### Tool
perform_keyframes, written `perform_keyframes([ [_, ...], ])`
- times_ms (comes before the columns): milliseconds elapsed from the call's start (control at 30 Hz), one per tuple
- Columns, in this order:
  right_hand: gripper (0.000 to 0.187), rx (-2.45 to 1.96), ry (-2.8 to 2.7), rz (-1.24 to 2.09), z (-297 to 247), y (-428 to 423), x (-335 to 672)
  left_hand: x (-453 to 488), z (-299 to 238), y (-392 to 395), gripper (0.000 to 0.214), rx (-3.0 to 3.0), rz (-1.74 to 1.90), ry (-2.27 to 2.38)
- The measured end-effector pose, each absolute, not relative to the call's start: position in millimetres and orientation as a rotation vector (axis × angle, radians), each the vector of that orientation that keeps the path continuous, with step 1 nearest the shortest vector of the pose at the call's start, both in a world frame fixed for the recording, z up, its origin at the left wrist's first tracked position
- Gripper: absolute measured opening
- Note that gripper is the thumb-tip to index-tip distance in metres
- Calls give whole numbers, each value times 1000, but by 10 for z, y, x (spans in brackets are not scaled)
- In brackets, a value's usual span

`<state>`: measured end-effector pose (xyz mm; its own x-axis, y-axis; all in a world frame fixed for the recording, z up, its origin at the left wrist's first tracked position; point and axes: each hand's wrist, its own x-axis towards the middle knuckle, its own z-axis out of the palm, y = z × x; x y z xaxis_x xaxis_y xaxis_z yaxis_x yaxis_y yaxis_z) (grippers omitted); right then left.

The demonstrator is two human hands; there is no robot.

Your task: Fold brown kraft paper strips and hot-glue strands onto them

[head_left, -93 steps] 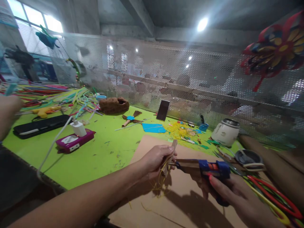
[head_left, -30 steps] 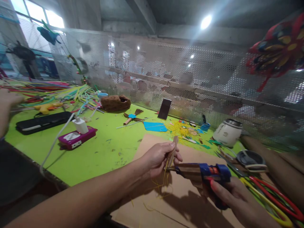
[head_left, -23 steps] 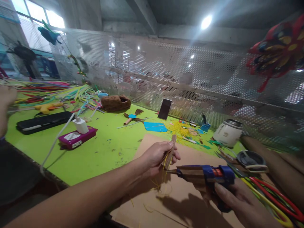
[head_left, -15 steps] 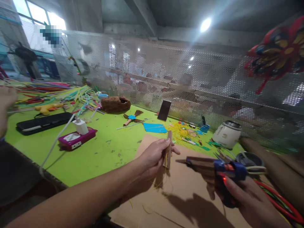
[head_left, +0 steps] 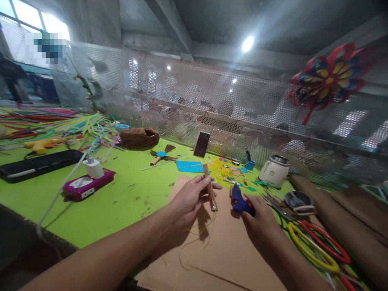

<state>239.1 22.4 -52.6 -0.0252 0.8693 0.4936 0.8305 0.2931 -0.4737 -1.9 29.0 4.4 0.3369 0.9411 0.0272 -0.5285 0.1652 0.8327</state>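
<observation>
My left hand (head_left: 188, 199) is closed on a narrow brown strip (head_left: 209, 190), held upright and slightly tilted above a brown cardboard sheet (head_left: 239, 252). A shiny spot shows at the strip's lower end. Thin yellow thread (head_left: 181, 258) trails from below the strip onto the sheet. To the right, my right hand (head_left: 262, 212) is wrapped round a blue glue gun (head_left: 240, 202), apart from the strip. The gun's nozzle points away from me and is mostly hidden.
Scissors with yellow (head_left: 312, 247) and red handles lie at right, near a dark roll (head_left: 299, 201) and a white jar (head_left: 274, 171). Yellow scraps (head_left: 221, 169), a blue paper piece (head_left: 189, 166) and a phone-like slab (head_left: 201, 144) lie ahead. A purple power strip (head_left: 87, 184) sits left.
The glue gun has turned from pointing left at the strip to pointing away, moving left and farther off. The strip now leans the other way. The whole view has shifted.
</observation>
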Motion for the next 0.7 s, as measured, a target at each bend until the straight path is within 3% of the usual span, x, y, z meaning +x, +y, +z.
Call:
perform_keyframes([
  [67,40,-1536,-1930,-12,-460,164,2349,-25,38,295,21,885,1120,571],
  [167,24,-1440,-1898,47,-229,-48,2158,-29,21,304,23,909,1118,560],
  [367,26,-1255,-1662,850,-12,-374,1584,3,7,274,26,964,1164,535],
  [467,27,-1287,-1523,1063,-105,-370,1465,18,16,255,26,975,1166,508],
  [700,31,-1231,-1559,997,-124,-425,1446,28,33,242,26,973,1168,532],
])
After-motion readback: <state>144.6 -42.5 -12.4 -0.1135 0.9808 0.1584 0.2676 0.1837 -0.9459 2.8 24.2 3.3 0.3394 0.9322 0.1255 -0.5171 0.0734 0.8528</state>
